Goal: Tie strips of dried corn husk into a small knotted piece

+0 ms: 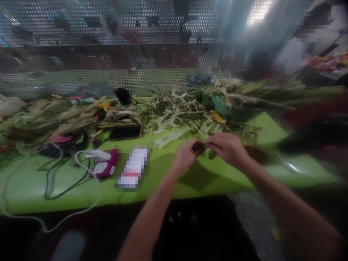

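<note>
Over the green table [163, 177], my two hands are close together with fingertips nearly meeting. My left hand [187, 154] is closed around a small dark brownish piece [198, 145], perhaps plant matter, too blurred to name. The fingers of my right hand [227, 146] are pinched at the same piece from the right. A bit of dark green [212, 155] hangs under my right fingers. Just beyond the hands lie pale green leaf strips [172, 137] and a heap of small-leaved cut stems [179, 103].
A phone with a lit screen [133, 167], a purple tissue pack [104, 166], a dark phone [125, 132] and a white cable [96, 188] lie at left. Plant stalks [67, 112] are heaped behind. A perforated metal screen [163, 32] stands at the back. Another person [293, 50] is at far right.
</note>
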### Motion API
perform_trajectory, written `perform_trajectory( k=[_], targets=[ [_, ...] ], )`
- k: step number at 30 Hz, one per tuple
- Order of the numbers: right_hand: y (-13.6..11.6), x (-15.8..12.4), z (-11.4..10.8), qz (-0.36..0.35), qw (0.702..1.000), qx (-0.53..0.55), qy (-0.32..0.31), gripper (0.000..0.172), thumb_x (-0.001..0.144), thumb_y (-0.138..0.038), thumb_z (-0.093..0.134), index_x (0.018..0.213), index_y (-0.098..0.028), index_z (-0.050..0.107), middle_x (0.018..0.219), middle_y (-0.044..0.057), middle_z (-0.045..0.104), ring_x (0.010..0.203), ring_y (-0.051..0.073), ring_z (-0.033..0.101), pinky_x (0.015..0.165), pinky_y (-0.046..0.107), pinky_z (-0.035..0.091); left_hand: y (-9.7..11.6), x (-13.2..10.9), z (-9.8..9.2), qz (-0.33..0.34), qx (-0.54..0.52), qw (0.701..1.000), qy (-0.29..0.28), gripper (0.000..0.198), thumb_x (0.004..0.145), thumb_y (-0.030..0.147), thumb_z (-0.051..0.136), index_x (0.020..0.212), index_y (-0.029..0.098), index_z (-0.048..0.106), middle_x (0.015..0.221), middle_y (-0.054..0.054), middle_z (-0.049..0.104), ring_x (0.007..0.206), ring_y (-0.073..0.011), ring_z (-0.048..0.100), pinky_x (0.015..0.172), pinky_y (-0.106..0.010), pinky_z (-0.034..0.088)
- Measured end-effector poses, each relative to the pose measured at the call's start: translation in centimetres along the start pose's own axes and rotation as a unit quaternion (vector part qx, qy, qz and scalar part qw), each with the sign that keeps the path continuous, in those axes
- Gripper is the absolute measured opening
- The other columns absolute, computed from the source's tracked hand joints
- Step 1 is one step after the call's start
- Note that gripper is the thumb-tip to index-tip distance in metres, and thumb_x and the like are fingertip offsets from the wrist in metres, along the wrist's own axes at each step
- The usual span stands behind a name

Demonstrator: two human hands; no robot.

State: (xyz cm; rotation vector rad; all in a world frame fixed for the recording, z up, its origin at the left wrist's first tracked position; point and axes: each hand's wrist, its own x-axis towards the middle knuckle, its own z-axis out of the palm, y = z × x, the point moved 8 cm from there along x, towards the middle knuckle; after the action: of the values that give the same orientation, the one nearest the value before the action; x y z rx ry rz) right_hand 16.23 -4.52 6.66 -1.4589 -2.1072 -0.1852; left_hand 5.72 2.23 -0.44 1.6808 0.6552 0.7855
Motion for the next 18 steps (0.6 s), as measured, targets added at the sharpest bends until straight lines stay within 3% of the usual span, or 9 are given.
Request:
perform_trajectory(
  k=[3, 7, 12, 18],
  targets=[
    [2.7, -0.2, 0.4, 0.11, 0.984, 0.142, 0.008, 0.015, 0.088, -0.033, 0.064, 0.086, -0.02, 0.071, 0.077, 0.002, 0.069, 0.068, 0.015, 0.061, 0.063, 0.025, 0.041, -0.4, 0.0, 0.8, -0.048, -0.126, 0.989, -0.061, 0.015, 0.072, 0.022, 0.074, 0.082, 0.014, 0.065, 0.072, -0.002, 0.066, 0.067, -0.0117, 0.061, 0.07, -0.026, 0.048],
    [4.2, -0.8, 1.6, 0.173, 0.96, 0.22, 0.008, 0.016, 0.083, -0.034, 0.068, 0.082, -0.018, 0.07, 0.068, -0.001, 0.066, 0.061, 0.014, 0.057, 0.057, 0.024, 0.039, 0.0, -0.1, 0.3, -0.067, -0.244, 0.967, -0.038, 0.027, 0.067, 0.029, 0.079, 0.083, 0.013, 0.064, 0.071, 0.0, 0.064, 0.065, -0.0094, 0.06, 0.07, -0.025, 0.049],
    [1.5, -0.8, 1.2, 0.106, 0.984, 0.145, 0.009, 0.015, 0.088, -0.028, 0.062, 0.081, -0.019, 0.071, 0.075, 0.001, 0.069, 0.067, 0.015, 0.061, 0.061, 0.025, 0.041, -0.5, 0.1, -1.1, -0.07, -0.235, 0.968, 0.052, 0.02, 0.071, 0.024, 0.075, 0.081, 0.014, 0.061, 0.069, 0.0, 0.065, 0.066, -0.0094, 0.061, 0.07, -0.024, 0.048],
    [-1.2, -0.7, 0.3, -0.002, 1.0, -0.023, 0.01, 0.018, 0.094, -0.028, 0.055, 0.093, -0.024, 0.073, 0.082, 0.003, 0.073, 0.071, 0.016, 0.063, 0.067, 0.028, 0.039, -0.3, 0.0, -1.6, -0.025, -0.048, 0.994, 0.096, 0.012, 0.075, 0.023, 0.07, 0.081, 0.016, 0.063, 0.075, -0.003, 0.068, 0.069, -0.0133, 0.063, 0.067, -0.026, 0.048]
  ],
)
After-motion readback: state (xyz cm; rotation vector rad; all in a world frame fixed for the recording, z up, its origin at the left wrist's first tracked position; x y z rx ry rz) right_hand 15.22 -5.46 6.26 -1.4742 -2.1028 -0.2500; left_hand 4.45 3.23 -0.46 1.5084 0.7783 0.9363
